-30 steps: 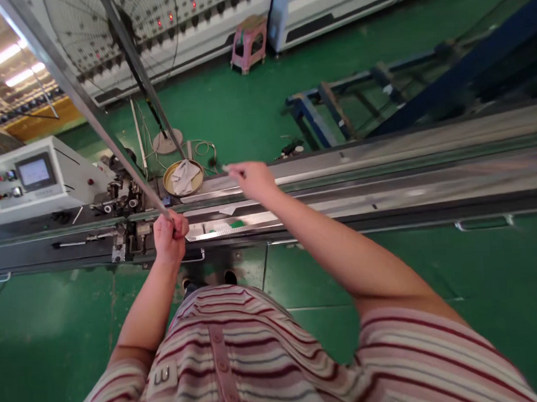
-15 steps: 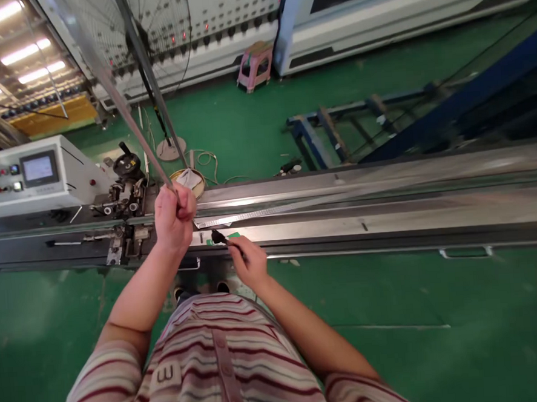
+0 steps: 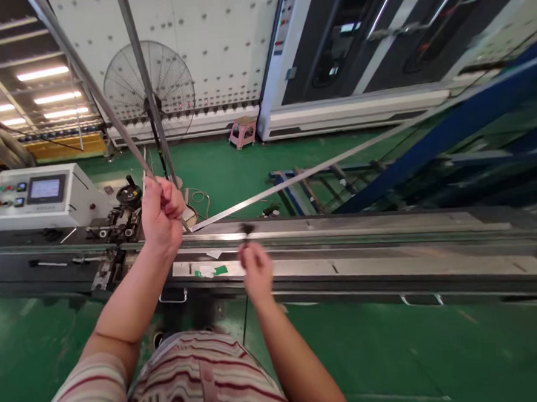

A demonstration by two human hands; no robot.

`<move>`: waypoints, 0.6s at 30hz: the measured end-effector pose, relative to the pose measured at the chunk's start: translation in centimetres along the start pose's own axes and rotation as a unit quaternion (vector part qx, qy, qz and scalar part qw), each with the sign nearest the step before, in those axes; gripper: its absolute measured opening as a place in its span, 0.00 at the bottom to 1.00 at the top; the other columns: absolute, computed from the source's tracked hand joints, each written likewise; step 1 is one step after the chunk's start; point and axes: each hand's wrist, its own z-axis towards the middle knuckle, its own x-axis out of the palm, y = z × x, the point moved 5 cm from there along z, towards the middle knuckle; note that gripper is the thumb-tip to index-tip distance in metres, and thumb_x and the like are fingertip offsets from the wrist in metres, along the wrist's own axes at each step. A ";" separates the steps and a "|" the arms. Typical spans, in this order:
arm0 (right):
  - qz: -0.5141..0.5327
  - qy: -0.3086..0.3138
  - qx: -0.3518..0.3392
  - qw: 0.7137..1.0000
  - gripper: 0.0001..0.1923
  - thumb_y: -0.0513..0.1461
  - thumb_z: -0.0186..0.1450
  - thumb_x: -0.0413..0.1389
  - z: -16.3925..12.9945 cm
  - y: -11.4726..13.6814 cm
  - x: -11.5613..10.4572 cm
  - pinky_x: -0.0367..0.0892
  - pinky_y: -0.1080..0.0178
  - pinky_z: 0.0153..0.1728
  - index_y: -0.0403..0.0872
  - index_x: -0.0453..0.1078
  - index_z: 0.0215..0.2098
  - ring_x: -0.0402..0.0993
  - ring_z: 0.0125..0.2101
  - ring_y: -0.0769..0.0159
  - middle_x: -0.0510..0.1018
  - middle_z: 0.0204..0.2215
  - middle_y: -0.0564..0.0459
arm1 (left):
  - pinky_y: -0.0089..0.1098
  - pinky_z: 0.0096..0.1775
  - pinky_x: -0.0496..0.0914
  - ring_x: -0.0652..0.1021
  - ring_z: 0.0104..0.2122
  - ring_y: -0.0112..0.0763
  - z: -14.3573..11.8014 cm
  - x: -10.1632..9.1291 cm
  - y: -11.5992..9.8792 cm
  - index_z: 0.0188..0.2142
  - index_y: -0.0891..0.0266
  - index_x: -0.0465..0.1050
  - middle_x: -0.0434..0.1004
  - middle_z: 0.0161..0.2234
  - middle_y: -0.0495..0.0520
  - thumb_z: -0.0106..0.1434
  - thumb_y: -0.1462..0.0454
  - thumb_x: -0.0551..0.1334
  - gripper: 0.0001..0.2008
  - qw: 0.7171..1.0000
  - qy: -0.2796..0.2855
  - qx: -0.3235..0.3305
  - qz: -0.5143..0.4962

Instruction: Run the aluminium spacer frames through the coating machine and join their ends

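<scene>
Perforated strip [image 3: 259, 197] has risen off machine bed [image 3: 391, 269], left hand [image 3: 161, 213] clamped on metal bar [image 3: 98, 95], right hand [image 3: 258, 267] closed on dark tool [image 3: 247, 229]; best hold bar steady, tool clear.

A person [image 3: 183, 370] in a striped shirt [image 3: 243, 384] grips a slim metal bar [image 3: 112, 115] in the left hand [image 3: 160, 217] and a small, blurred dark object [image 3: 247, 228] in the right hand [image 3: 258, 273] over a long bench [image 3: 391, 270]. At left, a control box [image 3: 81, 194] with a lit screen [image 3: 44, 188]; on the far side, a fan [image 3: 158, 103] and pink stool [image 3: 243, 131].
</scene>
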 end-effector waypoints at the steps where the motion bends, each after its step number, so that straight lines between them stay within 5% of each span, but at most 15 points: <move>1: 0.015 0.011 -0.008 1.000 0.21 0.51 0.73 0.44 -0.4 0.1 0.6 0.61 0.66 0.23 0.47 0.69 0.33 0.65 0.21 0.69 0.72 0.23 0.53 | 0.21 0.16 0.48 0.48 0.13 0.18 -0.1 0.0 -0.3 0.21 0.62 0.56 0.42 0.15 0.41 0.67 0.45 0.59 0.28 1.000 -0.010 -0.004 -0.003; 7: 0.001 0.000 -0.083 0.997 0.14 0.44 0.72 0.50 -1.1 1.9 3.6 0.68 0.64 0.33 0.46 0.73 0.39 0.74 0.30 0.65 0.78 0.31 0.49 | 0.22 0.16 0.48 0.49 0.13 0.18 -1.3 0.5 -1.2 0.21 0.62 0.56 0.43 0.15 0.41 0.68 0.46 0.57 0.28 1.000 -0.013 -0.014 -0.019; 9: -0.003 0.038 -0.086 0.996 0.14 0.46 0.71 0.50 -0.8 2.5 3.9 0.67 0.63 0.32 0.47 0.74 0.38 0.72 0.27 0.66 0.77 0.28 0.50 | 0.22 0.17 0.48 0.49 0.13 0.18 -1.5 0.5 -1.4 0.21 0.62 0.56 0.43 0.15 0.41 0.69 0.46 0.57 0.28 1.000 -0.007 -0.008 -0.023; 12: 0.138 0.098 -0.062 0.984 0.20 0.53 0.70 0.50 -0.7 2.5 3.6 0.64 0.64 0.25 0.48 0.71 0.31 0.64 0.20 0.68 0.67 0.19 0.55 | 0.22 0.16 0.47 0.49 0.13 0.18 -1.4 0.0 -1.8 0.22 0.62 0.55 0.43 0.15 0.40 0.68 0.46 0.57 0.27 0.999 -0.027 0.005 -0.035; 14: 0.237 0.074 -0.035 0.968 0.24 0.56 0.71 0.46 -1.0 2.0 3.1 0.59 0.65 0.20 0.49 0.67 0.29 0.57 0.17 0.70 0.61 0.16 0.58 | 0.22 0.16 0.47 0.49 0.13 0.18 -1.3 -0.4 -2.0 0.22 0.62 0.55 0.43 0.15 0.40 0.68 0.46 0.58 0.27 0.998 -0.047 0.004 -0.047; 18: 0.201 0.070 0.020 0.977 0.19 0.51 0.72 0.49 -1.6 1.1 4.1 0.54 0.68 0.20 0.47 0.70 0.33 0.58 0.18 0.72 0.65 0.19 0.57 | 0.22 0.16 0.48 0.50 0.13 0.18 -1.4 -0.2 -2.3 0.22 0.62 0.55 0.44 0.16 0.41 0.69 0.46 0.57 0.27 0.998 -0.041 -0.001 -0.050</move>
